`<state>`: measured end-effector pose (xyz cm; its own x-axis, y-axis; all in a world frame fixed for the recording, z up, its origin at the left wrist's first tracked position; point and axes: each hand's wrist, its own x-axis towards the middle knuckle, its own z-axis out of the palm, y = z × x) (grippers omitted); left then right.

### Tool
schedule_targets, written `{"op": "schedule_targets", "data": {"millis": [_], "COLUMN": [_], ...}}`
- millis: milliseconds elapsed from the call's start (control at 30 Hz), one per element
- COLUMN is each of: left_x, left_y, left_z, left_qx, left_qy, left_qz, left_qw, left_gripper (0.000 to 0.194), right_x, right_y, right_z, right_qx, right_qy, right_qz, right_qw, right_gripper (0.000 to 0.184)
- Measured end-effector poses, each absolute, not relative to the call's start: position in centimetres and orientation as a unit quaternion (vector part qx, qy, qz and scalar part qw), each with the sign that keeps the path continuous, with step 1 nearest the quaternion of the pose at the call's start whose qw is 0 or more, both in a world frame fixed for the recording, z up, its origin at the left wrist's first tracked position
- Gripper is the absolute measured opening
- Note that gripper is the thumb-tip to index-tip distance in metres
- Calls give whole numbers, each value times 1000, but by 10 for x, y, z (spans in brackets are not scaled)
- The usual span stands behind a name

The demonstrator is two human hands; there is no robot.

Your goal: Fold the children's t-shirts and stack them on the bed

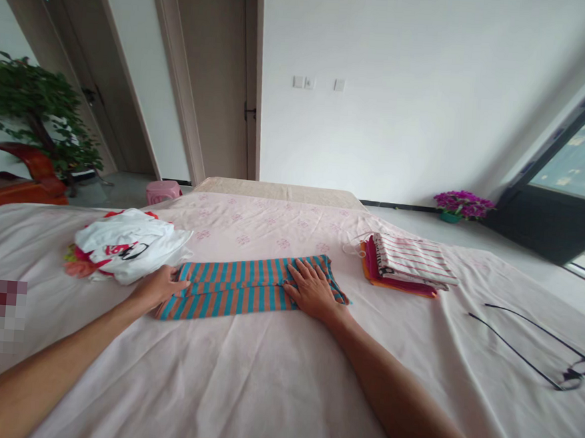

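Note:
A blue-and-brown striped garment [242, 294], folded into a long flat strip, lies across the bed in front of me. My left hand [158, 286] is closed at the strip's left end, its thumb over the cloth and its other fingers partly hidden. Near the right end, my right hand [312, 290] rests flat on the stripes with its fingers spread. To the left sits a crumpled heap of clothes, mostly a white shirt [130, 244] with red and black print. A neat stack of folded clothes [412, 261], topped by a red-striped white piece, stands to the right.
A pale pink bedsheet [261, 377] covers the surface under everything. Black-framed glasses [569, 377] lie open at the right. Beyond the bed are a pink stool [163, 190], a pot of purple flowers [464, 204], a leafy plant [34, 111] and a wooden armrest [36, 164].

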<state>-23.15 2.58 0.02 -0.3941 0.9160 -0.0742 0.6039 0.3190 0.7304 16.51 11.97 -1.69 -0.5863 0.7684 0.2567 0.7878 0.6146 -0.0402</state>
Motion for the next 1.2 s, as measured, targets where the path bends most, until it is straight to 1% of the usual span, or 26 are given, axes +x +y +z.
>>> {"op": "schedule_targets", "data": {"millis": [100,200,267,367,500,633,833,1033,1200], "left_x": [-227,-225,-223,-213,-183,-139,-69,-38,-28], "left_y": [25,22,20,17,22,40,72,86,90], "left_z": [10,19,26,44,72,81,57,29,22], "left_qx": [428,390,394,421,437,444,459,455,475], "left_qy": [759,736,718,685,623,609,616,634,636], "left_qz": [338,339,349,395,440,430,395,381,377], "left_qw": [356,437,455,444,477,497,503,497,477], "left_gripper": [48,48,50,57,60,48,24,11,8], "right_x": [166,167,168,170,171,172,173,174,173], "right_y": [118,118,117,114,110,110,111,112,113], "right_z": [-15,-14,-13,-10,-6,-3,-4,-5,-5], "right_qx": [-436,-433,-428,-393,-314,-312,-318,-317,-346], "right_qy": [-890,-891,-892,-907,-940,-941,-936,-933,-914], "right_qz": [-33,-27,-26,-25,2,29,47,54,59], "right_qw": [132,137,142,148,130,128,144,164,201], "right_gripper": [63,63,64,65,58,56,58,55,49]}}
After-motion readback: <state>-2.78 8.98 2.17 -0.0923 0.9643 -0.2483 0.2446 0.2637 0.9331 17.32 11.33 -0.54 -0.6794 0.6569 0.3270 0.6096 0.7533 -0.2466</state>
